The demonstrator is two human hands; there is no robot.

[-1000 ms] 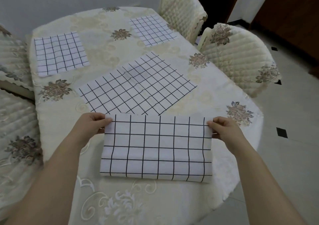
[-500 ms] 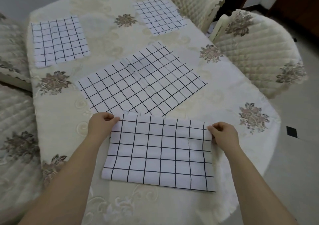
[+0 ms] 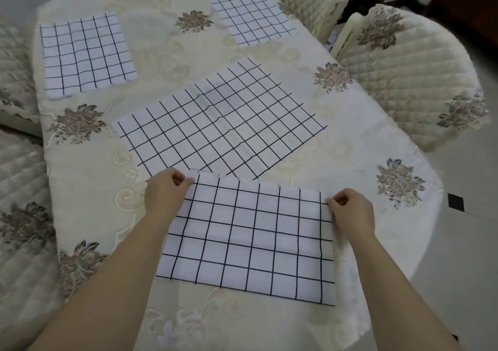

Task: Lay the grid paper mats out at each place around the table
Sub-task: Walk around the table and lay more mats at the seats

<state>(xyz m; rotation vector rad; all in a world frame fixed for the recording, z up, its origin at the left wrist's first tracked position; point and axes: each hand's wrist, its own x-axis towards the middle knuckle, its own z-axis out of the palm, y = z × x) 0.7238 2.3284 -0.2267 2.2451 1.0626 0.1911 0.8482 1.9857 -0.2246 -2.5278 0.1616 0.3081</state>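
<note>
The fingers (image 3: 185,181) of the left hand (image 3: 164,193) are curled and pinch the far left corner of the near mat (image 3: 250,238). The right hand (image 3: 353,212) does the same at the far right corner, its fingers (image 3: 336,202) bunched on the edge of the paper. Both forearms reach in from the bottom of the view.

The near mat is a white rectangular sheet ruled with thin dark lines into even squares. It lies flat on the desk (image 3: 89,189) at the place nearest the person, long side across, its right end close to the desk's rim. Its far edge looks slightly ragged and meets the near corner of the centre mat (image 3: 221,124); whether it overlaps that corner cannot be told.

The centre mat is larger, turned at an angle, and has shallow creases that kink its grid lines. Two smaller mats of the same pattern lie farther off, well apart: the far left mat (image 3: 86,54) and the far right mat (image 3: 249,13).

The desk wears a cream embroidered cloth with brownish flower motifs. A quilted chair (image 3: 409,75) in matching fabric stands to the right.
</note>
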